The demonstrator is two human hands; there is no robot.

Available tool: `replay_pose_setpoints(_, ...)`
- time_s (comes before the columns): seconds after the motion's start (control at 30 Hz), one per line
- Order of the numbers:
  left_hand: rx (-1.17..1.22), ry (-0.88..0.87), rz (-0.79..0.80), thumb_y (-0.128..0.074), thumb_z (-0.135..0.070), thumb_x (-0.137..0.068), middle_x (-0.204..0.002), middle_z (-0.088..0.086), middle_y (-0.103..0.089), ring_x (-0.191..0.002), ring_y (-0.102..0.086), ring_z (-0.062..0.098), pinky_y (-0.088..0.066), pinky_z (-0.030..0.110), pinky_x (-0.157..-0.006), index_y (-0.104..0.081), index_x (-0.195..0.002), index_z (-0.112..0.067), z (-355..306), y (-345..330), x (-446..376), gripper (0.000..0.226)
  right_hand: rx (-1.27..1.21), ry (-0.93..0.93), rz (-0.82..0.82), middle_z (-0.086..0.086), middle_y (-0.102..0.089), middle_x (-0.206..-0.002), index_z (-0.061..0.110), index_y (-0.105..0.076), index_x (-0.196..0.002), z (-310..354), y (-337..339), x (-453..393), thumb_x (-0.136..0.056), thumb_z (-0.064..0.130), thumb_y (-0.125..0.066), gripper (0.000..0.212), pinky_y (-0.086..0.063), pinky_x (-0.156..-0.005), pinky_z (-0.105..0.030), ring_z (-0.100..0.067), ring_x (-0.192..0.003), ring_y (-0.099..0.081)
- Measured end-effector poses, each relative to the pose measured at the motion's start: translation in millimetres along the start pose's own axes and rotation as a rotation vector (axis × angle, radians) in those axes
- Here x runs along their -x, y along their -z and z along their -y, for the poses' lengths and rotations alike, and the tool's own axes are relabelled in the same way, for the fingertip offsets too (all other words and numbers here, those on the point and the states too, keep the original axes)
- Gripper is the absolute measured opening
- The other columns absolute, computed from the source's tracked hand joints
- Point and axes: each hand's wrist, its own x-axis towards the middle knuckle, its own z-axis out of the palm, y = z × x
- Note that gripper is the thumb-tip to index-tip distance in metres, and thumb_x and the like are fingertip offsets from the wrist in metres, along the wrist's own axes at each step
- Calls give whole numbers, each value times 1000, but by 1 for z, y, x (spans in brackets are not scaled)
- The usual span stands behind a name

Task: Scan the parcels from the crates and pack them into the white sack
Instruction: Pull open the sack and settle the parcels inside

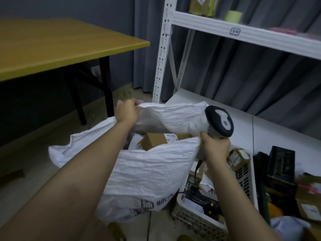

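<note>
Single head-worn wide-angle cam, looking fwd and steeply down over both bare forearms. Close range: left hand (127,111) and right hand (215,146) sit mid-frame at the mouth of the white sack (147,173). View faces a white shelf rack (243,32) w/ grey curtain behind; yellow table (52,47) upper left, white crate (196,221) bottom right. Edges bowed by lens. No 2nd view, so no overlap.

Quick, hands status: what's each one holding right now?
Left hand: pinches the far rim of the white sack.
Right hand: grips the scanner handle and the sack's near rim.
</note>
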Motion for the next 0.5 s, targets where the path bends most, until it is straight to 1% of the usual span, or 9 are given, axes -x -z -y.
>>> replay_pose_setpoints(0.07,-23,53,-6,-51,-25,-95,-114,14,-65,-112,-53,35,-44,37,-86,-64,-110,-15,-6,4,3,22,-2,38,-27,-5,-64,-82,5,-61,-92,1,17,4,-78,-1,-70,17,-48,-62,-23,-14,-73,-59)
replay_pose_setpoints(0.13,-13,89,20,-49,-26,-96,-116,16,-63,-109,-56,37,-45,39,-85,-61,-110,-13,-13,5,5,22,75,3,-35,-7,-63,-81,3,-62,-91,-12,31,10,-79,-1,-70,15,-48,-68,-28,-20,-77,-61)
replay_pose_setpoints(0.17,0,95,27,-48,-26,-97,-116,16,-62,-108,-57,38,-45,39,-85,-60,-109,-12,-17,5,7,22,120,-39,-40,-8,-64,-83,-1,-63,-94,-21,37,13,-79,1,-71,17,-47,-71,-30,-23,-82,-62)
replay_pose_setpoints(0.23,49,85,28,-48,-26,-96,-113,15,-63,-106,-57,38,-44,37,-83,-59,-105,-13,-23,4,12,19,206,-126,-61,-9,-64,-93,-5,-63,-104,-38,46,19,-79,7,-75,30,-45,-75,-30,-25,-89,-61)
replay_pose_setpoints(0.3,108,69,15,-47,-24,-96,-109,14,-64,-102,-58,36,-44,37,-82,-57,-103,-12,-31,5,17,18,296,-166,-58,-13,-66,-105,-2,-62,-111,-44,48,22,-78,13,-78,39,-47,-79,-33,-27,-93,-61)
replay_pose_setpoints(0.33,147,67,6,-47,-23,-97,-106,14,-64,-100,-58,34,-45,36,-81,-57,-103,-11,-37,6,18,17,325,-167,-44,-15,-66,-107,0,-62,-109,-40,47,22,-79,13,-77,36,-49,-79,-36,-29,-93,-62)
replay_pose_setpoints(0.4,251,61,-24,-47,-21,-97,-103,13,-64,-96,-59,31,-44,35,-78,-56,-101,-9,-52,13,15,15,291,-113,-20,-16,-67,-103,5,-60,-95,-15,41,16,-81,8,-74,19,-53,-79,-39,-29,-90,-63)
replay_pose_setpoints(0.43,302,45,-57,-47,-20,-97,-102,13,-63,-94,-59,31,-45,35,-77,-55,-99,-10,-60,19,11,14,224,-62,-19,-12,-67,-101,7,-59,-91,5,38,11,-81,5,-73,17,-54,-78,-37,-26,-87,-63)
replay_pose_setpoints(0.5,388,6,-160,-48,-20,-96,-102,12,-62,-91,-59,28,-46,36,-76,-54,-96,-11,-78,34,-2,11,60,72,-40,-1,-65,-98,9,-61,-100,49,35,4,-80,5,-74,24,-50,-77,-28,-14,-85,-61)
